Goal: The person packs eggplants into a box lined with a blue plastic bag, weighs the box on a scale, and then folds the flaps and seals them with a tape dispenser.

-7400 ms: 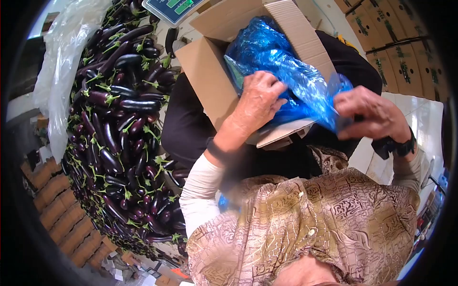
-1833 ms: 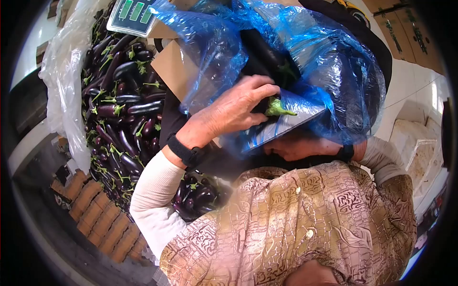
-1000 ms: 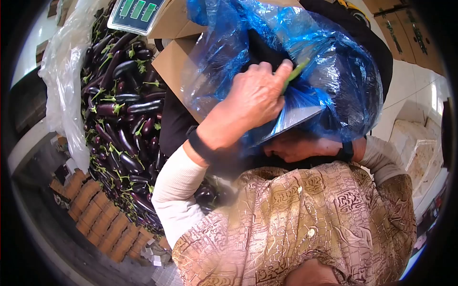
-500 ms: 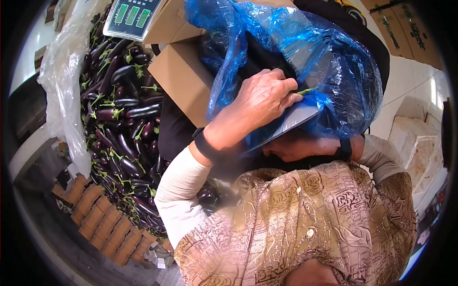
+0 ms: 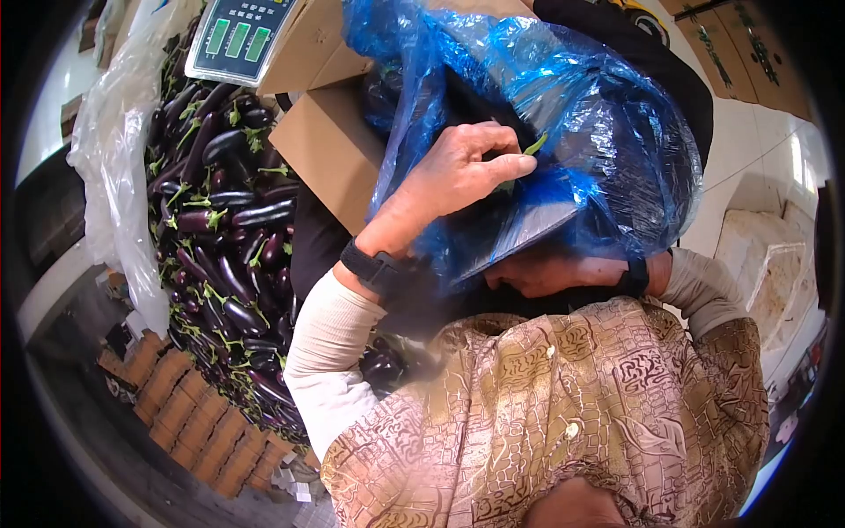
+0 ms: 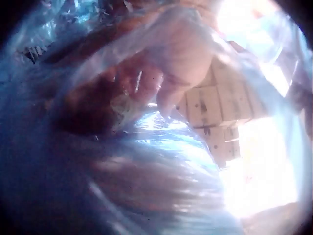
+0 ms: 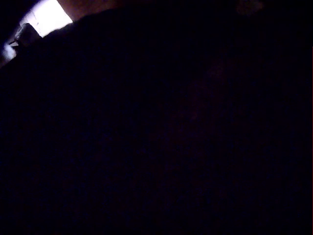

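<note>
In the head view the left hand (image 5: 462, 172) reaches into the blue plastic bag (image 5: 647, 132) that lines a cardboard box (image 5: 326, 145). Its fingers are curled round the top end of a dark eggplant, whose green stem (image 5: 535, 145) sticks out beside the thumb. The left wrist view shows this hand (image 6: 178, 58) through blue film, with the eggplant's pale cap (image 6: 122, 108) against its fingers. Under the box's near flap (image 5: 532, 224) lies the right hand (image 5: 563, 275), its fingers mostly hidden. The right wrist view is almost black.
A large heap of eggplants (image 5: 233, 255) lies left of the box, with clear plastic sheeting (image 5: 114, 176) beyond it. A scale display (image 5: 238, 40) stands at the box's upper left. Cartons (image 5: 744, 53) are at the upper right, a pale block (image 5: 757, 264) at the right.
Within the bag the left hand has moved slightly left, and the green stem has shifted up and left. More of the box's left flap shows than earlier. The right hand has stayed under the near flap.
</note>
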Available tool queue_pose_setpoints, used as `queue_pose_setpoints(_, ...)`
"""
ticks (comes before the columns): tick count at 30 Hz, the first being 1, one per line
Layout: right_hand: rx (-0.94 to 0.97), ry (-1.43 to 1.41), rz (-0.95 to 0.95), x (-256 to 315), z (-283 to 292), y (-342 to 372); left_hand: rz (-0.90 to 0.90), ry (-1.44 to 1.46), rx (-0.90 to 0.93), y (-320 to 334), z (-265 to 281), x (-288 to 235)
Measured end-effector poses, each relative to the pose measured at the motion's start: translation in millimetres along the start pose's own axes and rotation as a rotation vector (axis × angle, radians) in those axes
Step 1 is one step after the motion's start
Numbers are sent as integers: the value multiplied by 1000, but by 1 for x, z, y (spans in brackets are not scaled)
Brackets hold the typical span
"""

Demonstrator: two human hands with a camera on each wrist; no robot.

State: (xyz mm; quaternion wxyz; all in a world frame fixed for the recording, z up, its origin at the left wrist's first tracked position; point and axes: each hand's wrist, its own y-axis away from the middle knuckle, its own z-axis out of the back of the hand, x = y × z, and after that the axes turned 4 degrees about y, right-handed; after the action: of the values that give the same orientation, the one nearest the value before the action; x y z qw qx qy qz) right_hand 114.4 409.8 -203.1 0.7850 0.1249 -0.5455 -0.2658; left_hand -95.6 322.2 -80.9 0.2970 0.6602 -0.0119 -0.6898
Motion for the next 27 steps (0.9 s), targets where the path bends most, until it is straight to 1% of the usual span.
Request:
queue_pose_setpoints(1, -78, -63, -30, 4, -16, -64, 26, 81, 24, 0, 0, 4)
queue_pose_setpoints(2, -158, -127, -59, -44, -92, -61, 22, 77, 32, 1, -2, 1)
queue_pose_setpoints(3, -236, -193, -88, -63, -138, -90, 52, 61, 46, 4, -4, -3)
queue_pose_setpoints(4, -311, -257, -116, -75, -171, -130, 83, 48, 56, 5, -6, -5)
queue_pose_setpoints(5, -382, -321, -142, -97, -218, -152, 88, 28, 85, 6, -6, -4)
queue_pose_setpoints(6, -379, -322, -141, -76, -181, -132, 90, 31, 83, 6, -6, -4)
queue_pose_setpoints(7, -411, -301, -64, -75, -158, -86, 119, 108, 51, 6, -6, -5)
queue_pose_setpoints(8, -445, -279, 12, -52, -110, -61, 147, 184, 20, 6, -4, -6)
queue_pose_setpoints(9, -480, -256, 86, -27, -67, -30, 260, 269, -17, 6, -1, -8)
queue_pose_setpoints(10, -516, -234, 159, -10, -24, 6, 258, 268, -18, 5, 1, -12)
queue_pose_setpoints(11, -552, -211, 231, 20, 35, 26, 263, 249, 10, 3, 3, -17)
queue_pose_setpoints(12, -552, -210, 229, 19, 33, 25, 270, 231, 37, 1, 5, -21)
queue_pose_setpoints(15, -515, -279, 215, 17, 27, 20, 253, 291, 0, -10, -1, -21)
queue_pose_setpoints(17, -598, -172, 188, 16, 24, 20, 244, 367, -42, -14, -2, -21)
queue_pose_setpoints(18, -603, -174, 182, 19, 30, 23, 242, 366, -35, -15, -1, -18)
queue_pose_setpoints(20, -576, -200, 183, 26, 45, 24, 271, 382, -97, -15, -1, -11)
queue_pose_setpoints(21, -559, -213, 187, 27, 47, 29, 274, 381, -98, -16, -1, -11)
queue_pose_setpoints(23, -525, -234, 202, 31, 55, 37, 288, 453, -173, -21, -1, -10)
queue_pose_setpoints(26, -476, -261, 213, 42, 79, 37, 308, 411, -149, -32, -1, -9)
queue_pose_setpoints(27, -461, -272, 214, -1, 37, 93, 341, 439, -159, -35, -2, -5)
